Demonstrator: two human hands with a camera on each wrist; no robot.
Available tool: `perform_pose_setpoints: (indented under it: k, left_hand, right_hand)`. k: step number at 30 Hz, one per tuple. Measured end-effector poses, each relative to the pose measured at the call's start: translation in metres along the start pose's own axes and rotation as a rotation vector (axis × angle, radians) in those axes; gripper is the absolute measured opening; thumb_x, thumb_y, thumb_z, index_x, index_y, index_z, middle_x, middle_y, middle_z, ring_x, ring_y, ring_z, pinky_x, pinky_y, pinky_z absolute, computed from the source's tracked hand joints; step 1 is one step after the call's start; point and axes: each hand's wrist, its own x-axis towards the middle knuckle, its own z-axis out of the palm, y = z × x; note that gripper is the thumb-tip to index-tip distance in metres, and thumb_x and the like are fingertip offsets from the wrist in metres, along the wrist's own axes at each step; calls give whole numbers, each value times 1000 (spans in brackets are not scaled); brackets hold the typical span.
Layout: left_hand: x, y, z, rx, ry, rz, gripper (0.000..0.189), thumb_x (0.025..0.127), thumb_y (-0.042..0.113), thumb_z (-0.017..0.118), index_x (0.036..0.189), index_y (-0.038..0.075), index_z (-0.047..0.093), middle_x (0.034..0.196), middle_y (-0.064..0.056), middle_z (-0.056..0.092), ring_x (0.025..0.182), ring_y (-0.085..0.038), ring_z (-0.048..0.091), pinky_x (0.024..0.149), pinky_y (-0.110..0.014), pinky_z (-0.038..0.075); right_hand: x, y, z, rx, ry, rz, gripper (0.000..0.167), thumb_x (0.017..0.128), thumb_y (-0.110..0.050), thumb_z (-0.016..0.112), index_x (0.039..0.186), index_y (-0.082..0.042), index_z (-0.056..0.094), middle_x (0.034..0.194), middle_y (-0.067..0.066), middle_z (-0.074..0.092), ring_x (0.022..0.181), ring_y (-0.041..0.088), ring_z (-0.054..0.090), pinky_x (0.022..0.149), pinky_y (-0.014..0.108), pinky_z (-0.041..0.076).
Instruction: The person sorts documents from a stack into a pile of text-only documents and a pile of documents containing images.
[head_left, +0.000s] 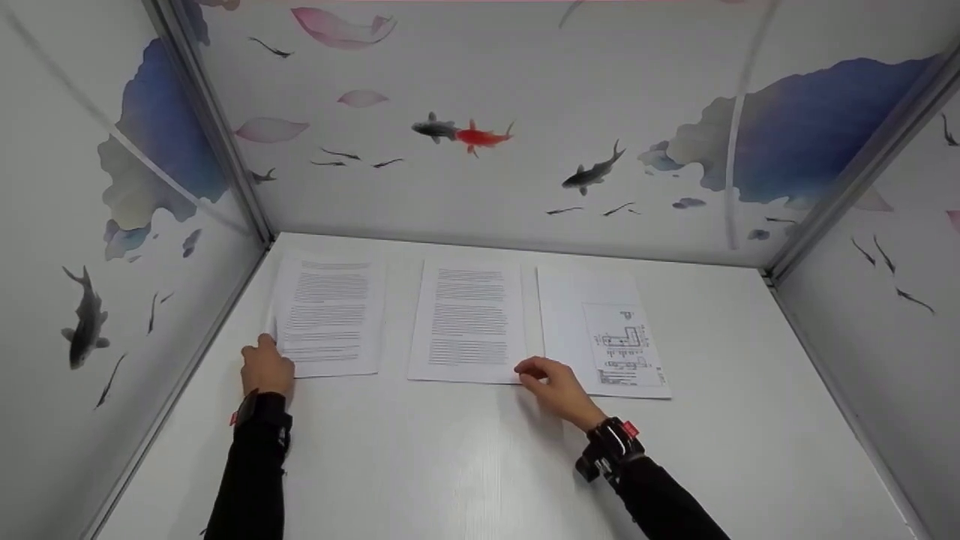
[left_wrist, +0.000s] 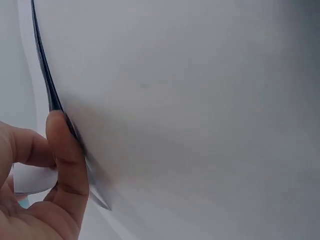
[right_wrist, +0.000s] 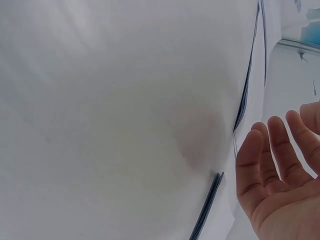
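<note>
Three stacks of printed paper lie side by side on a white table (head_left: 450,457). My left hand (head_left: 268,369) is at the lower left edge of the left paper stack (head_left: 330,319). Its thumb and fingers pinch the edge of the sheets in the left wrist view, where a bent sheet (left_wrist: 35,179) shows between them. My right hand (head_left: 559,390) hovers at the lower right corner of the middle paper stack (head_left: 469,322). Its fingers (right_wrist: 282,150) are loosely bent with nothing between them. To its right lies the drawing stack (head_left: 562,307), with a line diagram on top.
White panels printed with fish and petals enclose the table: a back wall (head_left: 480,202), a left wall (head_left: 45,225) and a right wall (head_left: 900,247). Grey metal posts (head_left: 214,120) stand at the corners. Table surface extends in front of the stacks.
</note>
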Motion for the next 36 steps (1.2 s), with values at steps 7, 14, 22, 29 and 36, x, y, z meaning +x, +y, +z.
perform_pose_setpoints:
  k: [7, 14, 22, 29, 36]
  left_hand:
    - [-5, -4, -7, -45, -28, -115, 41, 91, 5, 45, 128, -12, 38, 111, -39, 57, 96, -52, 60, 71, -52, 49]
    - [-16, -4, -19, -18, -23, -199, 35, 90, 9, 45, 115, -15, 51, 114, -36, 57, 106, -52, 53, 89, -57, 41]
    - [-12, -5, -20, -198, -91, -198, 54, 90, 4, 37, 139, -17, 29, 132, -41, 45, 110, -51, 54, 87, -54, 48]
    - [-9, 5, -26, -382, -211, -144, 54, 94, 1, 27, 147, -13, 28, 136, -34, 49, 101, -34, 66, 93, -40, 49]
    - [-13, 22, -19, -965, -214, -212, 45, 102, 1, 31, 146, -2, 36, 132, -21, 53, 82, -11, 66, 81, -32, 58]
  right_hand:
    - [-1, -2, 3, 10, -33, -26, 18, 96, -16, 60, 110, -9, 69, 111, 6, 70, 103, 20, 63, 92, 43, 47]
    - [0, -6, 5, 33, -50, -28, 18, 97, -18, 60, 111, -9, 68, 111, 5, 70, 103, 20, 63, 92, 43, 47]
    - [-2, -13, 21, 47, -112, -92, 20, 97, -16, 59, 110, -4, 68, 107, 9, 71, 97, 20, 64, 85, 33, 50]
    - [0, -19, 34, 104, -157, -74, 22, 96, -16, 60, 112, -3, 67, 100, 11, 71, 87, 20, 66, 73, 26, 52]
    - [11, -25, 41, 324, -158, 29, 29, 101, -19, 54, 114, 4, 65, 97, 16, 70, 83, 23, 70, 68, 30, 57]
